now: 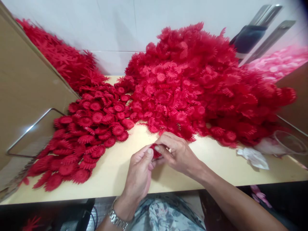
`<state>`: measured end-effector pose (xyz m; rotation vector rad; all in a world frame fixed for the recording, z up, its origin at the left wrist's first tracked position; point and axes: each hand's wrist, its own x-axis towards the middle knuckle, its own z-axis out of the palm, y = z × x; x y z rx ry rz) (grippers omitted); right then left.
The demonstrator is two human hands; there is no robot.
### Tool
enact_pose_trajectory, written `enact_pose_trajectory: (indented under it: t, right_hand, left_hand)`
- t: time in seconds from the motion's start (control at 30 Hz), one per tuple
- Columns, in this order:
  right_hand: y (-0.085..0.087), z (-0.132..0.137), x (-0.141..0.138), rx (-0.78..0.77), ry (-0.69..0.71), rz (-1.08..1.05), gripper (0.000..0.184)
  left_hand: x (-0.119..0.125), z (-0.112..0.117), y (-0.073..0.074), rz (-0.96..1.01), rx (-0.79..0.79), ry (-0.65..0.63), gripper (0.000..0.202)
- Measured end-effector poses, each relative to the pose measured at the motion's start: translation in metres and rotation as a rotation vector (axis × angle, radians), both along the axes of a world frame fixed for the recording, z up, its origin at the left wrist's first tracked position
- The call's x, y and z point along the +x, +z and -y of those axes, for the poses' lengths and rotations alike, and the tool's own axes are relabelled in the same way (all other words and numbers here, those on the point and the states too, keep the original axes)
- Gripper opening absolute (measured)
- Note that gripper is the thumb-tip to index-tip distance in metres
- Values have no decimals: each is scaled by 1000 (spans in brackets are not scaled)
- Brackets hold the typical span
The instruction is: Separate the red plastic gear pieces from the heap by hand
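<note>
Forearms [222, 186], red piece [157, 154] between fingers [148, 156]

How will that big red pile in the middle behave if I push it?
The pile would probably shift loosely, since its pieces look separate. They're probably light, looking thin. Being fringed, they might catch on one another.

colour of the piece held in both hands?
The piece is deep red, best seen in the head view.

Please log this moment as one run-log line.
left grip: holding red piece | right grip: holding same piece | beyond: red petalled pieces heaped on pale tabletop
</note>
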<state>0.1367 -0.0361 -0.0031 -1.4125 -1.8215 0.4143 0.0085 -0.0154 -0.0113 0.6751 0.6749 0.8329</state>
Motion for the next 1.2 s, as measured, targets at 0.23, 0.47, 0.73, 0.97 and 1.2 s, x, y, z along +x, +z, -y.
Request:
enact_pose_trajectory:
  t: [0.23, 0.47, 0.73, 0.97, 1.2]
  right_hand:
    - [11, -13, 21, 373, -312, 323, 21]
    - [56, -51, 92, 326, -648, 665, 25]
    - [8, -2, 0, -51, -11, 159, 14]
    - [-3, -3, -1, -32, 52, -2, 12]
    - [12, -8, 9, 281, -214, 239, 22]
  left_hand:
    - [0, 0, 3, 3, -66, 63, 12]
    - [-7, -4, 4, 70, -227, 16, 26]
    - [-2, -2, 3, 79, -181, 17, 19]
    - [-1, 3, 0, -36, -138, 61, 18]
    - [2, 0, 2, -32, -55, 63, 10]
